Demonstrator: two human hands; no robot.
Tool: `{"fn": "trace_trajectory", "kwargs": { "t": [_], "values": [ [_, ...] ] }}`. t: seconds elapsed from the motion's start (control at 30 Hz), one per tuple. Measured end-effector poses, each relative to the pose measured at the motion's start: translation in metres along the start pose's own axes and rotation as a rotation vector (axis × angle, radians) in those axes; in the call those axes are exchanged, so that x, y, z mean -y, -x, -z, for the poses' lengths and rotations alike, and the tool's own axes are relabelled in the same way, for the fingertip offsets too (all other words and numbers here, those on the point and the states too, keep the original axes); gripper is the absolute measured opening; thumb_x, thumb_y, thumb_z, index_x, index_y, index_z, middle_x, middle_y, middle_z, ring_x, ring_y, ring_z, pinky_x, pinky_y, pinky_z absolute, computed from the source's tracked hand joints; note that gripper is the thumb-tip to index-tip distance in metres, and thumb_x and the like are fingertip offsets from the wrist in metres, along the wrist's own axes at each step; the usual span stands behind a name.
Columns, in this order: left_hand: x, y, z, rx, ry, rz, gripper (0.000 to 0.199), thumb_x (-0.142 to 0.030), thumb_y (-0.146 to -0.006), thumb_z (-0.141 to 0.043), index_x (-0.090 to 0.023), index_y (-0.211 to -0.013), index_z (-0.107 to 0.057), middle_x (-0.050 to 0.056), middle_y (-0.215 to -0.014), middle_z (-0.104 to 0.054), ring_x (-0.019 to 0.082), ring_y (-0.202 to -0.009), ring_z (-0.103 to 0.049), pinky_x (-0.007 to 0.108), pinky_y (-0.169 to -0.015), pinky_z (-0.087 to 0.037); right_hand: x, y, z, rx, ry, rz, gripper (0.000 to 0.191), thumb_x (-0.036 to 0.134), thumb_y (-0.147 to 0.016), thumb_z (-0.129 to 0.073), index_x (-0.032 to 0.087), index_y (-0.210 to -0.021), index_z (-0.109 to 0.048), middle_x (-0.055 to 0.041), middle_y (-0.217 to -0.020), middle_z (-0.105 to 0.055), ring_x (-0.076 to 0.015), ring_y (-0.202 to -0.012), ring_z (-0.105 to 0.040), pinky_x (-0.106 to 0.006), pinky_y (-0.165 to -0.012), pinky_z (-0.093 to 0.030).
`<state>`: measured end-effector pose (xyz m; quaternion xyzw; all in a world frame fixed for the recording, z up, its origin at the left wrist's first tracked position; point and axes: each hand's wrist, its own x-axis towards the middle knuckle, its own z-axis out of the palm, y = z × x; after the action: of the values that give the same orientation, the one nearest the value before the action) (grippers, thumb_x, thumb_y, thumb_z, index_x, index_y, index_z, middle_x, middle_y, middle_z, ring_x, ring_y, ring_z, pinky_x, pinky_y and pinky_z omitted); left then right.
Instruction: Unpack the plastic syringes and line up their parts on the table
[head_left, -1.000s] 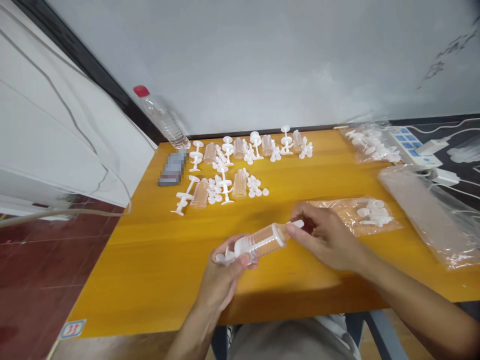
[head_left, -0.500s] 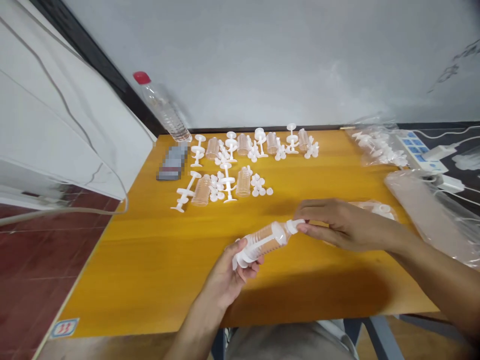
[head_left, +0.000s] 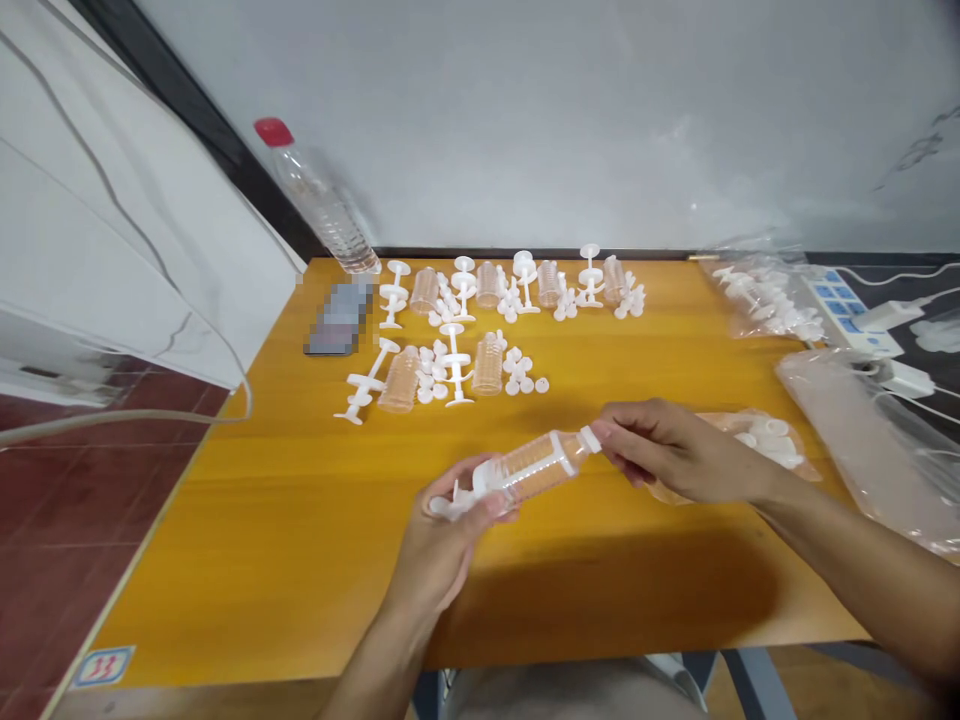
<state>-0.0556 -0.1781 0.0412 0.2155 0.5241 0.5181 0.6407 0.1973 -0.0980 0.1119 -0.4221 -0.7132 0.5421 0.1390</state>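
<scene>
A clear ribbed plastic tube (head_left: 531, 470) with a white plunger inside is held over the near middle of the table, tilted up to the right. My left hand (head_left: 450, 530) wraps round its lower left end, where white plastic parts stick out. On the narrow right end sits a white cap (head_left: 590, 440), pinched between the thumb and fingers of my right hand (head_left: 667, 445). Farther back lie two rows of clear tubes (head_left: 489, 365), white plungers (head_left: 456, 365) and small white knobbed pieces (head_left: 519, 370).
A red-capped water bottle (head_left: 322, 205) and a phone (head_left: 340, 318) are at the back left of the wooden table (head_left: 300, 560). Bags of white parts (head_left: 772, 300), a flat plastic bag (head_left: 862, 430) and a power strip (head_left: 847, 310) lie at the right.
My left hand has shifted its grip, its thumb now lower across the tube. The tube lies at a shallower tilt. My right fingers have curled in at the cap. The view has shifted slightly.
</scene>
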Motion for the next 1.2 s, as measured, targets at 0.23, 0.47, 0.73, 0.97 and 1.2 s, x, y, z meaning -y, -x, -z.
{"fn": "trace_trajectory", "kwargs": {
  "t": [0.23, 0.47, 0.73, 0.97, 1.2],
  "values": [
    [0.010, -0.003, 0.009, 0.033, 0.150, 0.253, 0.050, -0.044, -0.062, -0.095, -0.011, -0.090, -0.069, 0.006, -0.071, -0.073, 0.012, -0.057, -0.067, 0.018, -0.054, -0.057, -0.017, -0.051, 0.062, -0.314, 0.639, 0.026, 0.032, 0.050, -0.100, -0.053, 0.020, -0.095, -0.061, -0.0062, -0.083, -0.068, -0.0169, -0.072, -0.059, -0.029, -0.067, -0.042],
    [0.021, 0.012, 0.008, 0.092, 0.012, 0.141, 0.057, -0.045, -0.061, -0.096, -0.013, -0.101, -0.073, 0.004, -0.088, -0.073, 0.013, -0.066, -0.069, 0.024, -0.062, -0.061, -0.053, -0.144, 0.105, -0.036, 0.851, -0.410, 0.032, 0.036, -0.095, -0.054, 0.018, -0.069, -0.057, -0.0061, -0.060, -0.065, -0.0190, -0.065, -0.064, -0.030, -0.068, -0.042],
    [0.012, 0.007, 0.001, -0.056, -0.141, -0.035, 0.050, -0.042, -0.069, -0.091, -0.016, -0.109, -0.074, 0.003, -0.088, -0.074, 0.014, -0.071, -0.069, 0.024, -0.069, -0.060, -0.041, -0.112, 0.105, -0.258, 0.742, -0.423, 0.047, 0.059, -0.090, -0.064, 0.018, -0.067, -0.065, -0.0054, -0.058, -0.067, -0.0200, -0.064, -0.066, -0.032, -0.066, -0.047],
    [0.000, 0.004, -0.038, -0.138, -0.317, -0.406, 0.051, -0.031, -0.068, -0.092, -0.022, -0.116, -0.076, 0.005, -0.102, -0.079, 0.019, -0.088, -0.073, 0.026, -0.083, -0.059, -0.004, -0.004, 0.000, -0.165, -0.317, -0.254, 0.055, 0.072, -0.083, -0.069, 0.018, -0.089, -0.077, -0.0114, -0.088, -0.076, -0.0210, -0.074, -0.072, -0.035, -0.071, -0.061],
    [0.016, 0.019, -0.055, -0.134, -0.416, -0.495, 0.049, -0.029, -0.071, -0.091, -0.024, -0.118, -0.075, 0.006, -0.107, -0.080, 0.020, -0.092, -0.074, 0.028, -0.089, -0.059, -0.009, -0.005, -0.021, -0.446, -0.795, -0.160, 0.036, 0.053, -0.088, -0.072, 0.018, -0.094, -0.068, -0.0115, -0.112, -0.074, -0.0227, -0.098, -0.073, -0.040, -0.098, -0.060]
  ]
}}
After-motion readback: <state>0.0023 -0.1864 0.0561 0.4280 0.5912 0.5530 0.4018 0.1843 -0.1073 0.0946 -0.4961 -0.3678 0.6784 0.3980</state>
